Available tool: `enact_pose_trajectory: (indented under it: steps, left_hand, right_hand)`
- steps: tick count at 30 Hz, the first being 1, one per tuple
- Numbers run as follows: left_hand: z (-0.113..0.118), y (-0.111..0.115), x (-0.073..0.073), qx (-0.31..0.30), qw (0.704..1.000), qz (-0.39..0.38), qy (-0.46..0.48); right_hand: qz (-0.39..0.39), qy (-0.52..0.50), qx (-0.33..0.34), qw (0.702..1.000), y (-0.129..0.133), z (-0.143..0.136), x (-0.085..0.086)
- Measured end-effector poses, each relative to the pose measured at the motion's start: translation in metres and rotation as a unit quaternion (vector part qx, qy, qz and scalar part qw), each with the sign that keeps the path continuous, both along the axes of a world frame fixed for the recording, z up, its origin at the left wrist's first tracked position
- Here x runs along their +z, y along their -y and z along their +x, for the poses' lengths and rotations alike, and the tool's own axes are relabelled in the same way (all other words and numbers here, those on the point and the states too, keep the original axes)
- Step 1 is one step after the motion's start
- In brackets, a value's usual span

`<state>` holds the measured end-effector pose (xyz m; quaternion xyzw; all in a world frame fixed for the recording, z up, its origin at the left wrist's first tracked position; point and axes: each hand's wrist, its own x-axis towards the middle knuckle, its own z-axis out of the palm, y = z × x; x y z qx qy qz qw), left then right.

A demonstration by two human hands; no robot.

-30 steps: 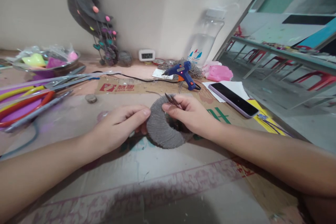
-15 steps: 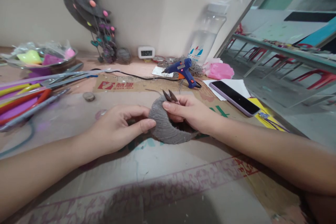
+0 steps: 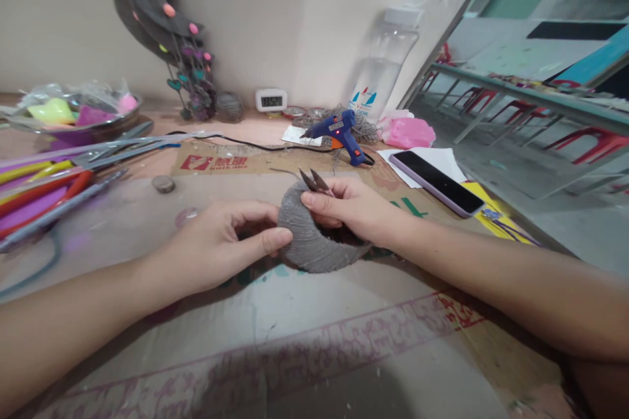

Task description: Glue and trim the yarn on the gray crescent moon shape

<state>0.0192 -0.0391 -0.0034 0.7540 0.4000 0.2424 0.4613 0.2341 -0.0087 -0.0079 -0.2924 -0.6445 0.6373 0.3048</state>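
Note:
A grey crescent wrapped in yarn [image 3: 319, 245] is held just above the cardboard, its hollow facing up and right. My left hand [image 3: 230, 245] pinches its left edge between thumb and fingers. My right hand [image 3: 351, 209] grips the crescent's upper tip and also holds small scissors [image 3: 314, 181], whose dark blades point up and left, slightly apart. The scissors' handles are hidden inside the right hand. A thin loose strand of yarn [image 3: 282, 171] sticks out left of the upper tip.
Behind the hands lie a blue glue gun [image 3: 341, 131], a white clock [image 3: 271, 100] and a water bottle [image 3: 381, 69]. A phone [image 3: 435, 182] is at right. Red- and yellow-handled tools [image 3: 44, 190] lie left, below a metal bowl [image 3: 73, 114]. A decorated crescent [image 3: 157, 13] stands against the wall.
The whole view has shifted slightly. The crescent is turned a little and shows slightly more of its wrapped face; both hands keep their hold.

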Motion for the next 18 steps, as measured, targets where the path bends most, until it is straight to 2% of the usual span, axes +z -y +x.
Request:
enact_pose_trajectory:
  steps: [4,7,11,18]
  left_hand:
    - [0.0025,-0.001,-0.0018,0.02,0.996,-0.047,0.078]
    - [0.0039,-0.0016,-0.0038,0.035,0.986,-0.039,0.157]
    - [0.0043,-0.0003,-0.0045,0.015,0.992,-0.002,0.123]
    - [0.0031,-0.0003,-0.0056,0.043,0.995,-0.034,0.085]
  right_hand:
    - [-0.01,-0.021,-0.016,1.0,-0.0008,0.0009,-0.004]
    - [-0.011,-0.034,-0.032,0.999,-0.0003,0.001,-0.0054]
    - [-0.009,-0.032,-0.033,0.999,0.0005,0.0003,-0.0057]
    - [-0.001,-0.021,-0.021,1.0,-0.0017,0.0009,-0.0081]
